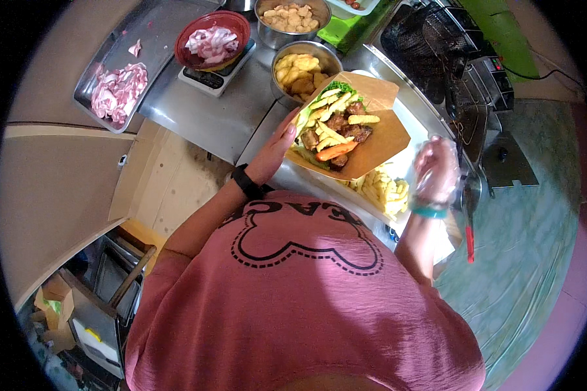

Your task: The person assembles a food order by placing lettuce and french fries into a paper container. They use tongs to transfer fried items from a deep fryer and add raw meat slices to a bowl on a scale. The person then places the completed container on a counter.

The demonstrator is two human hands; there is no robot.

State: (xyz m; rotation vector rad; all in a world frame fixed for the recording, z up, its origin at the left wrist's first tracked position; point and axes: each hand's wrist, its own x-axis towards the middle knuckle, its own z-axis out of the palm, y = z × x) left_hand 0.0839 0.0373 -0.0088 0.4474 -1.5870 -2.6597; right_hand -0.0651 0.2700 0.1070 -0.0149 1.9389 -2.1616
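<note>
1. Holding a brown paper box from its left side, the left hand grips it above the bench; the box carries fries, dark fried pieces, lettuce and an orange sausage.
2. The right hand wears a clear plastic glove, fingers curled loosely, gripping nothing visible; it hovers just right of the box.
3. A white tray below holds loose fries.
4. Two steel bowls hold fried nuggets; a red bowl of raw meat sits on a scale; a steel tray holds more meat.
5. A fryer stands right; green patterned floor.
</note>
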